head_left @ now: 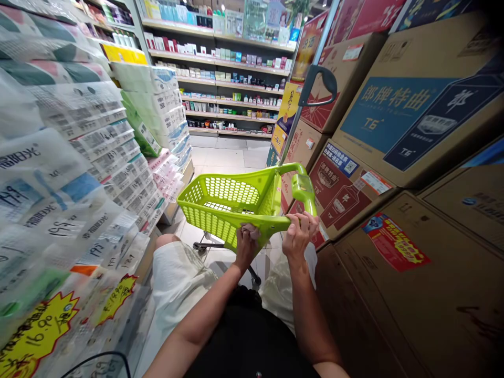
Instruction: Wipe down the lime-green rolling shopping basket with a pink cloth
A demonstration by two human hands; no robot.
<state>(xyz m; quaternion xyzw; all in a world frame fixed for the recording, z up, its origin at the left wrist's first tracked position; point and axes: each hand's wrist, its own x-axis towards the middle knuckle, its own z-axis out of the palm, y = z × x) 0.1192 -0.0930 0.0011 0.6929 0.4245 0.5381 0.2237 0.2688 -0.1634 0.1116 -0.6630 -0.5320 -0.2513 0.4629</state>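
Observation:
A lime-green shopping cart (205,226) stands in front of me, its perforated basket pointing to the left and its handle to the right. My left hand (247,244) is closed on a crumpled pinkish-grey cloth (251,230), which presses against the near side of the cart. Around the near end of the cart's handle, the fingers of my right hand (298,231) are wrapped. I see no goods inside the basket from here. A caster wheel (199,246) shows under the left end.
Stacks of wrapped tissue packs (114,152) with price signs rise at my left. Cardboard cartons (394,115) are piled at my right, close to the cart. A dark-handled trolley (321,86) leans there. Shelves of small boxed goods (236,79) stand beyond the tiled floor (220,155).

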